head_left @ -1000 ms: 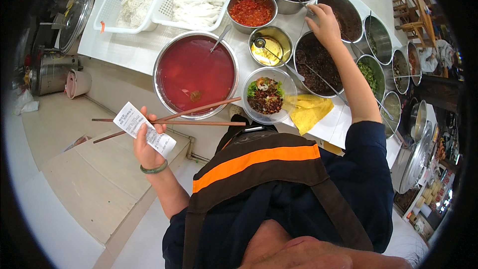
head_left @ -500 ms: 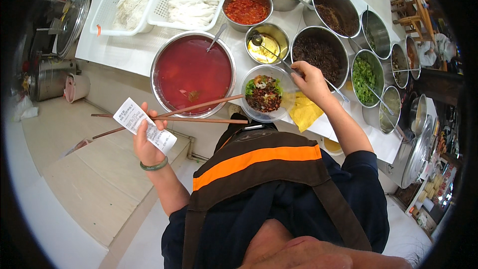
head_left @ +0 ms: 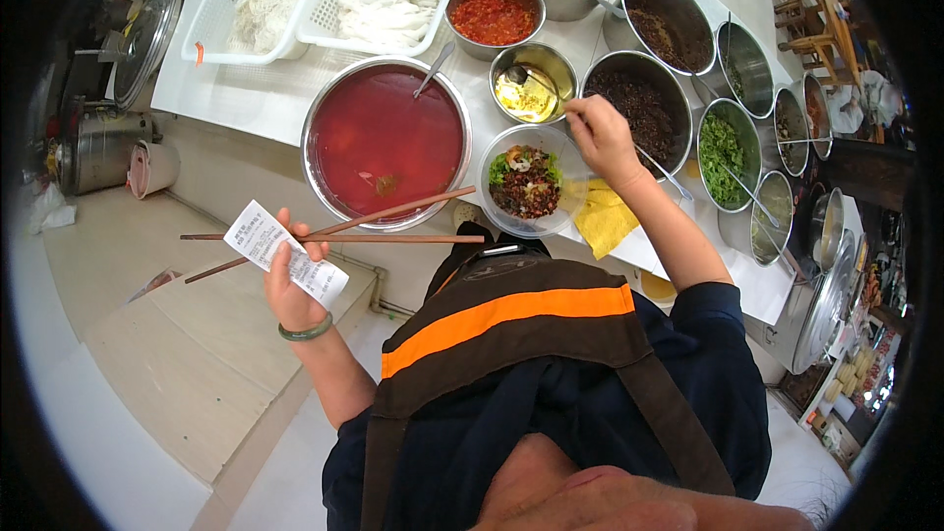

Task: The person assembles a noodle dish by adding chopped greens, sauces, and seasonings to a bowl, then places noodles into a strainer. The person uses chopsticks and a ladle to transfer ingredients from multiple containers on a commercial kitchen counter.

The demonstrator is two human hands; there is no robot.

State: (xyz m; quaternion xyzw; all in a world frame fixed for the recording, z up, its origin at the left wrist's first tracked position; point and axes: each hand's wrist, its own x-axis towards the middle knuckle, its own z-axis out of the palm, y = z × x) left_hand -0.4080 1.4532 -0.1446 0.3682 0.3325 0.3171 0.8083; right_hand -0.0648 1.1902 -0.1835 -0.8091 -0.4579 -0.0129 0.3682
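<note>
My left hand is closed round a printed paper receipt and a pair of long brown chopsticks, which cross and reach to the right. My right hand grips the handle of a small ladle, whose head is inside a metal bowl of yellow oil. Just below that, a clear plastic bowl holds green leaves and dark brown and red toppings. To its left stands a large metal basin of reddish liquid with a spoon in it.
White perforated baskets of noodles stand at the far left. Metal pots of chili sauce, dark mince and chopped greens crowd the right. A yellow cloth hangs at the table edge.
My right hand has moved slightly up and left, toward the oil bowl, with the ladle. My left hand keeps hold of the receipt and chopsticks.
</note>
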